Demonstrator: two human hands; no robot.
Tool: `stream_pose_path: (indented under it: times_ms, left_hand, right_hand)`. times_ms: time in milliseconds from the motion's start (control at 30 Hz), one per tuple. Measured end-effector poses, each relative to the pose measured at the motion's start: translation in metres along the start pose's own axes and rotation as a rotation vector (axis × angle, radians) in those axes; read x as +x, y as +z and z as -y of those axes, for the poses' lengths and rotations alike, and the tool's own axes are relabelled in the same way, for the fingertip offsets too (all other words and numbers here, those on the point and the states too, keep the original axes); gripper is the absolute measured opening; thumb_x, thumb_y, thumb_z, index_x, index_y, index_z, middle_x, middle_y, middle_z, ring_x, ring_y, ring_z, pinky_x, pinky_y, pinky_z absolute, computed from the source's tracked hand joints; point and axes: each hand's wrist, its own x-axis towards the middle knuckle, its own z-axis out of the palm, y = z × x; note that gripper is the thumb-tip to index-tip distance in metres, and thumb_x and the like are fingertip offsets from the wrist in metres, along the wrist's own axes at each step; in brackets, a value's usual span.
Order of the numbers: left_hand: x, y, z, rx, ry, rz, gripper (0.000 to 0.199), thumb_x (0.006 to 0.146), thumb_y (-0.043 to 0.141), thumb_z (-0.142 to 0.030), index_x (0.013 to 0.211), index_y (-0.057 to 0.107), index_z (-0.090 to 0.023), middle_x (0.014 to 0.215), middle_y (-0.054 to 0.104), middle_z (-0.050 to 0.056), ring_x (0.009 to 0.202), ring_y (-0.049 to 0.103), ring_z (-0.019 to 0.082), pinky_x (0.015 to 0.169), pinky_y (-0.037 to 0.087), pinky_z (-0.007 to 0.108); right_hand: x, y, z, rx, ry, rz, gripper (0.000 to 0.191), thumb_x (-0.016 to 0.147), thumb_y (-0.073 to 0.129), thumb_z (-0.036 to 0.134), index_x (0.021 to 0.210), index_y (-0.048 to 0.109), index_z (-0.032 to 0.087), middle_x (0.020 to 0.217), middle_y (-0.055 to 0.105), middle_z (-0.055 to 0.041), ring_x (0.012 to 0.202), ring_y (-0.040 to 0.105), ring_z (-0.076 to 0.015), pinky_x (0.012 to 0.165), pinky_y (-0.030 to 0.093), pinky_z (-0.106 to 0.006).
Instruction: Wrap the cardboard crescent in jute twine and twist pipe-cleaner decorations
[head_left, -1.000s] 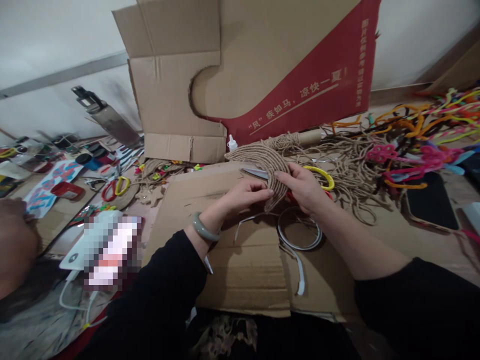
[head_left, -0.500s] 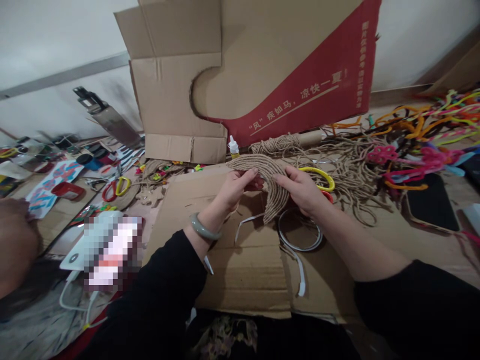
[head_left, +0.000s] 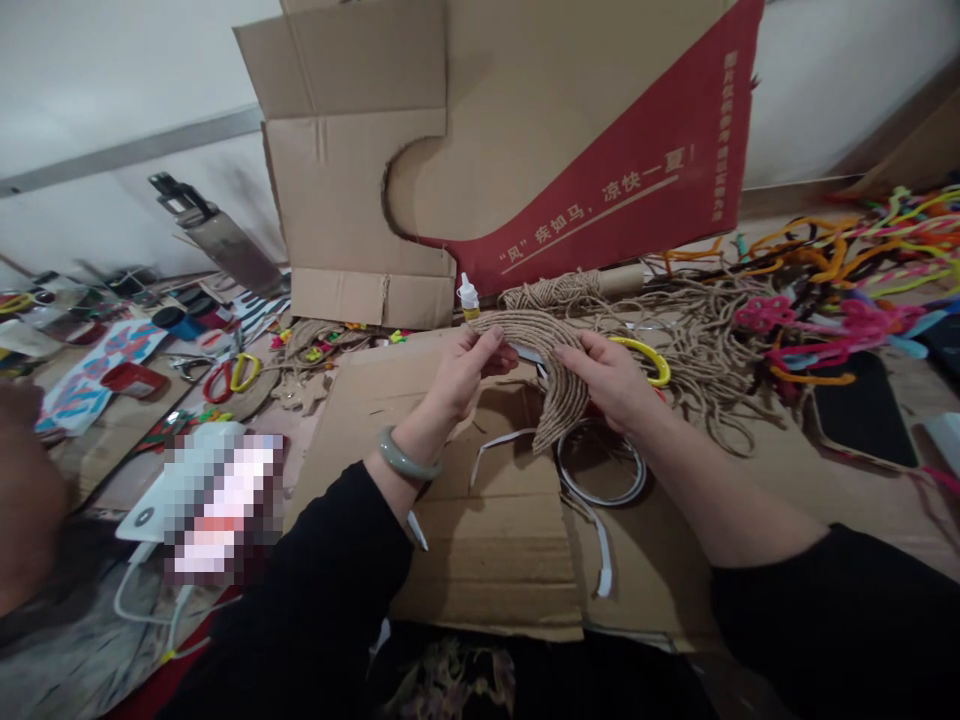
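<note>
2-handed manipulation appears in hand: left hand (head_left: 459,372) pinches the left end, right hand (head_left: 613,382) the right edge, of the cord crescent (head_left: 566,398) above the cardboard (head_left: 352,425); repositioning calls for even support, underside contact being unclear.

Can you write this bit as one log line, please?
left hand: holding curved rope piece | right hand: holding it too | beside right hand: yellow handle | below: cardboard
</note>
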Motion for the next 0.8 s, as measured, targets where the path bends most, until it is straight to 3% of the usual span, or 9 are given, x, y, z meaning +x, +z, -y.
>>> stream_pose_path:
  times_ms: [333, 633, 700, 800]
  left_hand:
    - [0.008, -0.012, 0.001, 0.017, 0.048, -0.048, 0.028, 0.077, 0.061, -0.043, 0.071, 0.059, -0.016, 0.063, 0.065, 0.001, 0.056, 0.06, 0.01, 0.059, 0.05, 0.024]
    - [0.011, -0.015, -0.001, 0.066, 0.037, -0.069, 0.029, 0.08, 0.058, -0.048, 0.078, 0.058, -0.019, 0.068, 0.065, 0.0, 0.059, 0.061, 0.008, 0.056, 0.045, 0.02]
    - [0.011, -0.017, -0.003, 0.06, -0.022, -0.055, 0.031, 0.079, 0.059, -0.049, 0.085, 0.06, -0.019, 0.071, 0.065, 0.0, 0.06, 0.061, 0.009, 0.055, 0.045, 0.02]
    - [0.008, -0.018, -0.007, 0.078, -0.175, 0.072, 0.032, 0.077, 0.061, -0.047, 0.082, 0.064, -0.016, 0.071, 0.064, 0.002, 0.058, 0.06, 0.011, 0.055, 0.046, 0.023]
  right_hand:
    - [-0.001, -0.003, 0.0, 0.047, 0.005, 0.012, 0.021, 0.068, 0.068, 0.036, 0.079, 0.061, 0.02, 0.074, 0.064, 0.0019, 0.064, 0.056, -0.012, 0.061, 0.046, -0.026]
    - [0.005, -0.01, -0.001, 0.051, 0.045, -0.026, 0.022, 0.068, 0.069, 0.034, 0.085, 0.065, 0.021, 0.078, 0.067, 0.0012, 0.071, 0.061, -0.0154, 0.069, 0.05, -0.029]
    - [0.005, -0.015, 0.001, -0.005, 0.09, 0.03, 0.023, 0.068, 0.069, 0.036, 0.086, 0.066, 0.021, 0.078, 0.068, 0.0004, 0.067, 0.061, -0.0155, 0.063, 0.049, -0.029]
    - [0.004, -0.021, 0.003, -0.109, 0.166, 0.185, 0.024, 0.066, 0.071, 0.038, 0.081, 0.067, 0.021, 0.073, 0.068, -0.0003, 0.06, 0.058, -0.0149, 0.055, 0.047, -0.028]
